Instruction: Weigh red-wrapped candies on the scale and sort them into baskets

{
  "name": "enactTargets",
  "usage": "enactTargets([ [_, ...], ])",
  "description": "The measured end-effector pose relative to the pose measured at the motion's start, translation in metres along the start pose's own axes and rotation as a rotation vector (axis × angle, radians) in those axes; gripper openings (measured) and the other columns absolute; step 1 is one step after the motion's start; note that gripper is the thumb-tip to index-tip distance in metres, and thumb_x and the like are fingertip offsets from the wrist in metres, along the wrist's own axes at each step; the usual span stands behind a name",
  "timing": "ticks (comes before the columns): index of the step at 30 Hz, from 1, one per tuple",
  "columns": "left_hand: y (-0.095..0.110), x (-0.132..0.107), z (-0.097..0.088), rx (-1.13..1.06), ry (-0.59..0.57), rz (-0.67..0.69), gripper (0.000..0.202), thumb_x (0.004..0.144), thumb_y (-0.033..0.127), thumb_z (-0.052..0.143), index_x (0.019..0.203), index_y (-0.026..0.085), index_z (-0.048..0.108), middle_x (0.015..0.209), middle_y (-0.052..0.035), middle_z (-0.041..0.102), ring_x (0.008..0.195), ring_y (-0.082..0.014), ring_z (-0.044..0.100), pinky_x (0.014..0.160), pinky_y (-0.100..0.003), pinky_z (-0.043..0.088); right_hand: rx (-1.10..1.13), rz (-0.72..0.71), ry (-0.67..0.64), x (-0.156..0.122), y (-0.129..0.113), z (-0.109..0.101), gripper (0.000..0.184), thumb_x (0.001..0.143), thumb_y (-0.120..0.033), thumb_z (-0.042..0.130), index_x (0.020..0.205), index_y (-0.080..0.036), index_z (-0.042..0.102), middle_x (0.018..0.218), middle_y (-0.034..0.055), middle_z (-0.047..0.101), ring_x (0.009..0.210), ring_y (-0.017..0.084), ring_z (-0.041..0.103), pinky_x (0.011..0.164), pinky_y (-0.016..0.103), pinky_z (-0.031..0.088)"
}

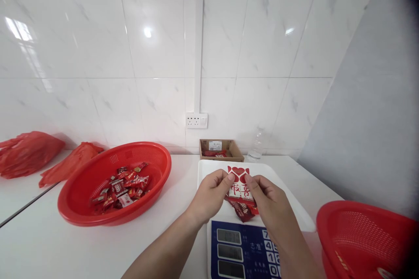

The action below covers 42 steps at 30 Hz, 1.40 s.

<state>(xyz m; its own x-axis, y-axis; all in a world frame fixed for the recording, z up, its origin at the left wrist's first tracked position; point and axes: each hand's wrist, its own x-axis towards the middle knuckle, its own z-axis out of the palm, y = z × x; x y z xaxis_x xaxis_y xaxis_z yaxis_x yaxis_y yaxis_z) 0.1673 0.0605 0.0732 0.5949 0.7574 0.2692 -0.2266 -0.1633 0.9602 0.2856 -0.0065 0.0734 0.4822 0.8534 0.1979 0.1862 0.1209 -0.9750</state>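
Note:
Both hands hold a small red and white printed packet (239, 188) over the weighing scale (288, 198). My left hand (211, 194) pinches its left side between thumb and fingers. On the opposite side, my right hand (270, 198) grips it the same way. Red hearts and red lettering show on the packet's front. Beneath it, a few dark red wrapped sweets (242, 212) lie on the white scale plate, partly hidden by the packet and my right hand. The blue scale panel (244, 248) with its displays and keys is nearest me, partly covered by my right forearm.
Left of the scale stands a red plastic basket (160, 170) with several wrapped sweets. Another red basket (330, 218) is at the right edge. Behind the scale are a cardboard box (234, 150) and a clear bottle (257, 146). Red plastic bags (31, 152) lie far left.

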Motion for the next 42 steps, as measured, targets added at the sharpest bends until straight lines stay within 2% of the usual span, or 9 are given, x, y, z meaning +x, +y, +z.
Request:
enactTargets([
  [3, -0.001, 0.001, 0.001, -0.011, 0.039, 0.023, 0.038, 0.079, 0.05, 0.052, 0.065, 0.016, 0.045, 0.057, 0.0044, 0.043, 0.054, -0.0086, 0.036, 0.053, -0.021, 0.031, 0.054, 0.01, -0.001, -0.001, -0.001, 0.001, 0.033, 0.073, -0.052, 0.058, 0.063, -0.021, 0.054, 0.052, -0.0045, 0.055, 0.051, 0.013, 0.047, 0.047, 0.021, 0.037],
  [7, -0.001, 0.001, 0.003, -0.08, 0.135, 0.043, 0.033, 0.08, 0.047, 0.052, 0.069, 0.016, 0.047, 0.062, 0.0023, 0.049, 0.058, -0.0099, 0.044, 0.055, -0.022, 0.038, 0.208, 0.024, -0.088, -0.004, -0.007, 0.002, 0.034, 0.073, -0.052, 0.059, 0.087, -0.022, 0.061, 0.07, -0.0008, 0.064, 0.058, 0.013, 0.053, 0.051, 0.022, 0.043],
  [10, 0.002, -0.001, 0.004, -0.127, 0.143, 0.031, 0.031, 0.08, 0.046, 0.053, 0.072, 0.016, 0.048, 0.067, 0.0006, 0.053, 0.062, -0.0109, 0.049, 0.057, -0.022, 0.041, 0.238, 0.03, -0.093, -0.004, -0.01, 0.003, 0.039, 0.07, -0.048, 0.064, 0.099, -0.022, 0.062, 0.076, 0.0003, 0.066, 0.056, 0.012, 0.052, 0.051, 0.022, 0.044],
  [13, 0.005, -0.002, 0.005, -0.155, 0.11, 0.01, 0.031, 0.078, 0.046, 0.056, 0.074, 0.016, 0.049, 0.07, 0.0002, 0.054, 0.063, -0.0111, 0.051, 0.057, -0.022, 0.041, 0.206, 0.012, -0.026, -0.002, -0.011, 0.002, 0.036, 0.069, -0.045, 0.064, 0.096, -0.02, 0.066, 0.067, -0.0012, 0.063, 0.052, 0.011, 0.048, 0.048, 0.022, 0.043],
  [16, 0.006, -0.002, 0.005, -0.181, 0.103, 0.016, 0.028, 0.079, 0.044, 0.057, 0.084, 0.017, 0.05, 0.075, -0.0005, 0.056, 0.063, -0.0103, 0.051, 0.056, -0.021, 0.04, 0.174, 0.005, 0.006, -0.001, -0.009, -0.001, 0.032, 0.067, -0.042, 0.066, 0.09, -0.019, 0.069, 0.058, -0.0022, 0.058, 0.05, 0.01, 0.047, 0.049, 0.022, 0.043],
  [24, 0.003, -0.001, 0.004, -0.264, 0.088, -0.018, 0.022, 0.077, 0.034, 0.061, 0.083, 0.015, 0.05, 0.075, -0.0004, 0.056, 0.061, -0.0088, 0.051, 0.055, -0.02, 0.041, 0.227, 0.057, 0.121, -0.001, -0.012, 0.0, 0.03, 0.064, -0.044, 0.068, 0.081, -0.02, 0.066, 0.058, -0.004, 0.059, 0.05, 0.01, 0.048, 0.047, 0.021, 0.042],
  [32, 0.003, -0.002, 0.006, -0.27, 0.076, -0.043, 0.025, 0.076, 0.034, 0.062, 0.088, 0.018, 0.048, 0.072, 0.0003, 0.06, 0.059, -0.0095, 0.053, 0.055, -0.021, 0.042, 0.167, 0.038, 0.096, -0.003, -0.012, -0.001, 0.033, 0.066, -0.051, 0.065, 0.072, -0.018, 0.064, 0.053, -0.0028, 0.057, 0.048, 0.011, 0.046, 0.044, 0.021, 0.038],
  [38, 0.007, -0.002, 0.006, -0.192, 0.093, -0.037, 0.024, 0.075, 0.035, 0.061, 0.089, 0.018, 0.049, 0.071, 0.0001, 0.06, 0.06, -0.0102, 0.053, 0.056, -0.02, 0.04, 0.167, 0.035, 0.073, 0.001, -0.005, -0.004, 0.035, 0.069, -0.053, 0.062, 0.075, -0.019, 0.064, 0.053, -0.0038, 0.051, 0.049, 0.011, 0.044, 0.043, 0.021, 0.035],
  [42, 0.007, -0.002, 0.006, -0.128, 0.124, -0.022, 0.026, 0.075, 0.037, 0.06, 0.089, 0.018, 0.049, 0.073, -0.0007, 0.061, 0.061, -0.011, 0.053, 0.058, -0.022, 0.04, 0.16, 0.038, 0.081, 0.001, -0.004, -0.004, 0.038, 0.067, -0.054, 0.062, 0.078, -0.018, 0.066, 0.053, -0.0029, 0.053, 0.048, 0.011, 0.045, 0.042, 0.021, 0.035],
])
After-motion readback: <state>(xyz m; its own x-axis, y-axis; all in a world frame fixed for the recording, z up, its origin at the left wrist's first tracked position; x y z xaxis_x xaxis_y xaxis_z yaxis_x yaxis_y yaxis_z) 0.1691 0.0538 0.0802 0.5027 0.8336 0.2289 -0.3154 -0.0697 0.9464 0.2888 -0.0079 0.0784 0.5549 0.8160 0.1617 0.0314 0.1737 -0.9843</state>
